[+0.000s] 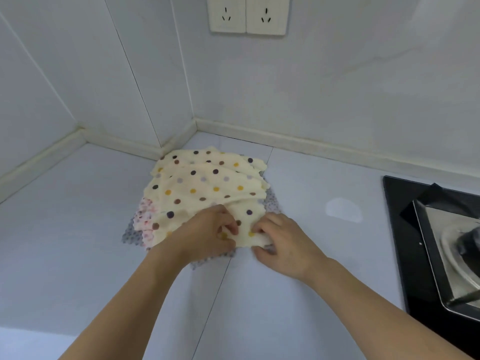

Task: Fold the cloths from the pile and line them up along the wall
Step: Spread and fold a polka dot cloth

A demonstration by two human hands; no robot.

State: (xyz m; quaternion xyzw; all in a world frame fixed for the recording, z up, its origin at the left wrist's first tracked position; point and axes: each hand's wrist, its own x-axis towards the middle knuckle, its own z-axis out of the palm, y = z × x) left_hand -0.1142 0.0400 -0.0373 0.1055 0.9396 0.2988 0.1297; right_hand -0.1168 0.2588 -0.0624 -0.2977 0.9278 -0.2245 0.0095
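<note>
Pale grey, smooth laminate bench (78, 216) meeting plain light wall panels (337, 87) in a corner, edged by a cream moulded strip (285, 137). Near that corner, a loose pile of soft, nubbly cloths: on top, several cream cloths with polka dots in brown, mustard, purple and lilac (205, 183), wavy-edged and lying rumpled in overlapping layers; under them a white cloth with pink speckles (144, 216) peeking out on the left; at the bottom a grey cloth with small pale dots (130, 236), scalloped at the rim, showing at the left, near and right sides.

Both hands at the near edge of the pile, close together. Left hand (207, 235) with fingers curled, pinching a fold of the top cream cloth. Right hand (280, 239) with fingertips tucked onto the same cream fabric, thumb below the cloth's edge, gripping it from the right. Bunched ridge of cream fabric raised between the two hands.

On the wall above, two cream plastic sockets (248, 15) side by side. At the right edge, a glossy black glass hob (397, 229) set in the bench, carrying a shiny metal tray (436, 255).
</note>
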